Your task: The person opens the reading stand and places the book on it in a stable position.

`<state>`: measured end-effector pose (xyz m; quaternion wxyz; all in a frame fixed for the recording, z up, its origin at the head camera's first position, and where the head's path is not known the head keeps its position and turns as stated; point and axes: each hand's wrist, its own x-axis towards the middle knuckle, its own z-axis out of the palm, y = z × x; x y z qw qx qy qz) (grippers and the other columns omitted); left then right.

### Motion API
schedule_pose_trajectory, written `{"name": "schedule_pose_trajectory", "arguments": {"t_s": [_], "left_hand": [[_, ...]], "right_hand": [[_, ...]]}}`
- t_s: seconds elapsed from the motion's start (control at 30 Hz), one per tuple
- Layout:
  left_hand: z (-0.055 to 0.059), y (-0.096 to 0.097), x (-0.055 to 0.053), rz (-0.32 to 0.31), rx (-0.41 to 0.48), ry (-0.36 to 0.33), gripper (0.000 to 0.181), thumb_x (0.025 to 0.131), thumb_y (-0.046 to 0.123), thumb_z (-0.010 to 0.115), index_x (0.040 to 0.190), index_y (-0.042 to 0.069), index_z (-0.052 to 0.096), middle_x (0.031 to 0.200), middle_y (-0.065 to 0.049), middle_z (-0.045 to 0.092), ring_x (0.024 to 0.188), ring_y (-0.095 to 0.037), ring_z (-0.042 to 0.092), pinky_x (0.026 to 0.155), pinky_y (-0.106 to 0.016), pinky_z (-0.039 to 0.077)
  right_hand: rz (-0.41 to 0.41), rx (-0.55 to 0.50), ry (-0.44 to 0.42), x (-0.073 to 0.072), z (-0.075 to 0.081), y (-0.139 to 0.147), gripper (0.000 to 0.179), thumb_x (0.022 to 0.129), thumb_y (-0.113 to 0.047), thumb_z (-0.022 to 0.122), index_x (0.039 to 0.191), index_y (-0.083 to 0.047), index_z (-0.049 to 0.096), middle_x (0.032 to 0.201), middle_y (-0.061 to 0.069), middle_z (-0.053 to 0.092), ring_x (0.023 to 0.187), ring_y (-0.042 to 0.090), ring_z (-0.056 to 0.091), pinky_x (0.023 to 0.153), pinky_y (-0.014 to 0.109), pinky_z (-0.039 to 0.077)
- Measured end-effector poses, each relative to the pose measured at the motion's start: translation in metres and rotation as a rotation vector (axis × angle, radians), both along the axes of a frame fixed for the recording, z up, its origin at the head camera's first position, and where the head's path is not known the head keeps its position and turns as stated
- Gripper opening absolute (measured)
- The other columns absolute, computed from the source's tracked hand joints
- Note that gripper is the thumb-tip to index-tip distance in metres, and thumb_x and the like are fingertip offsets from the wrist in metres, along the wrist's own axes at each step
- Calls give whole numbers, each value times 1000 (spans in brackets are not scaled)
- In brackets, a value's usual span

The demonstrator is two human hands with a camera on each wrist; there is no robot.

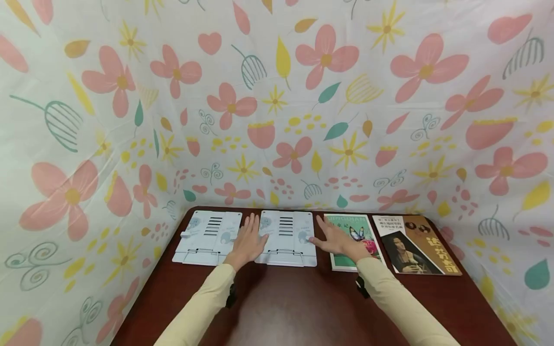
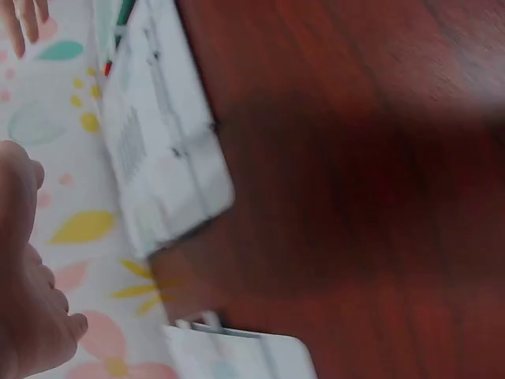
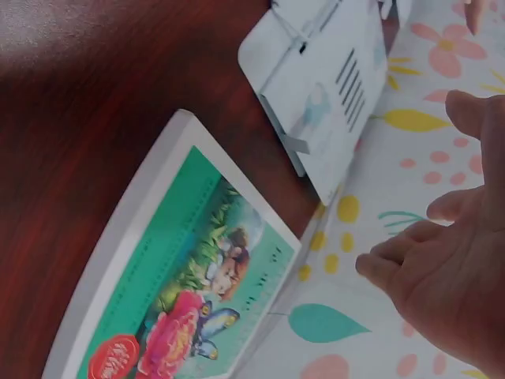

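Observation:
Fingers extended, my left hand [image 1: 248,242] hovers between two flat white folding book stands, the left stand [image 1: 196,244] and the right stand [image 1: 283,245]. My right hand [image 1: 335,240] is spread above the gap between the right stand and a green book [image 1: 362,225] with a butterfly and a pink flower on its cover. Nothing is held in either hand. The left wrist view shows the left hand [image 2: 24,268] raised beside the stands. In the right wrist view the right hand [image 3: 454,260] is apart from the green book [image 3: 189,276].
A brown and white book [image 1: 417,254] with a portrait on its cover lies at the far right. All the items sit in a row along the back of the dark red wooden table [image 1: 294,307]. A flower-patterned cloth [image 1: 268,105] hangs behind and at both sides.

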<state>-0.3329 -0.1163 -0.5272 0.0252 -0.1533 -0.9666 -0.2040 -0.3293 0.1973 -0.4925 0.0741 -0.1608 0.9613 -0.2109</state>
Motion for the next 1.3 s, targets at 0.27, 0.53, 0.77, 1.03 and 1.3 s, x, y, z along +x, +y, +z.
{"name": "schedule_pose_trajectory", "arguments": {"t_s": [0.27,0.53,0.77,1.03,1.3], "left_hand": [[-32,-19,-4,43,122,-76,71,109,33,43,161,-1,10,170,-21,3,157,-39,8,124,-54,22],[-58,-7,-2,49,325,-135,65,109,23,42,160,-4,12,169,-24,5,156,-42,9,122,-61,22],[-76,-4,-4,135,449,-152,60,108,18,43,158,-6,22,166,-27,18,152,-43,23,121,-59,27],[-78,-1,-6,159,542,-140,53,105,13,46,155,-4,34,155,-28,41,143,-43,41,112,-59,41],[-74,2,-5,179,609,-150,55,102,11,52,152,-7,38,153,-28,45,142,-41,45,113,-54,42]], "right_hand": [[12,-41,-27,-8,-18,-9,89,101,-49,56,159,6,15,163,33,18,149,50,25,118,64,28],[-17,-91,-66,-4,-43,-17,88,99,-38,64,154,16,21,157,39,27,146,51,31,117,61,32],[-79,-160,-66,-4,-60,-29,85,96,-25,69,152,18,22,154,38,34,143,48,39,114,59,38],[-173,-281,-71,-3,-68,-35,82,94,-20,71,150,19,27,153,38,35,140,49,42,112,60,40],[-228,-470,-121,1,-75,-33,76,98,-21,67,152,16,28,158,34,31,145,47,35,114,59,38]]}}
